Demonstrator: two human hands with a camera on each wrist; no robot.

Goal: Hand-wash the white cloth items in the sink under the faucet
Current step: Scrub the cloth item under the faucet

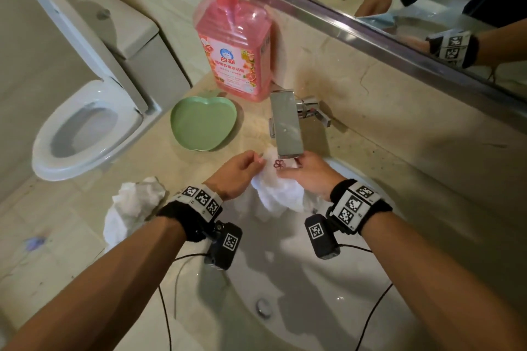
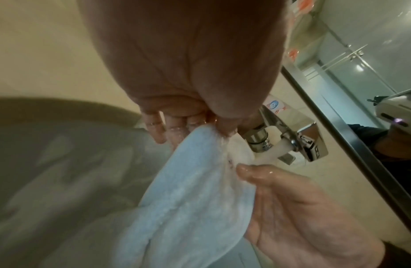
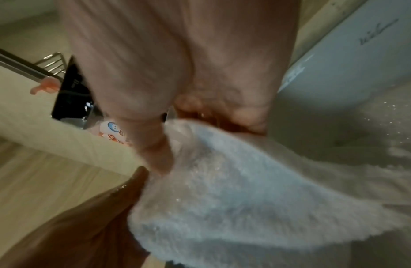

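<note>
Worktop [image 1: 57, 236]: beige marble, runs along the wall under a mirror [image 1: 427, 8]. Toilet [image 1: 85, 122] sits off its left end, seat down, lid up.

Sink [image 1: 285, 293]: white basin set in the worktop, drain plug near the bottom, wet with scattered drops.

Pink soap bottle [image 1: 236, 45]: pump type, upright on the worktop at the back wall, just left of the faucet.

Green dish [image 1: 202, 122]: apple-shaped, on the worktop in front of the bottle, left of the faucet.

White cloth [image 1: 281, 191]: held up over the back of the sink, directly under the faucet spout, lower part hanging down into the basin. Small dark red flower mark near its top edge. Left wrist view shows water running from the spout onto the cloth's top edge.

Second white cloth [image 1: 134, 205]: crumpled on the worktop at the sink's left rim, apart from both hands.

Faucet [image 1: 286, 122]: chrome, flat rectangular spout, mounted at the back edge of the sink.

Left hand [image 1: 238, 172]: fingers [image 2: 154, 127] pinch the cloth's top left edge, thumb against fingertips.

Right hand [image 1: 310, 174]: grips the cloth's top right edge, thumb on the near face, other fingers behind the fabric. Both hands are wet and close together, right below the spout.
</note>
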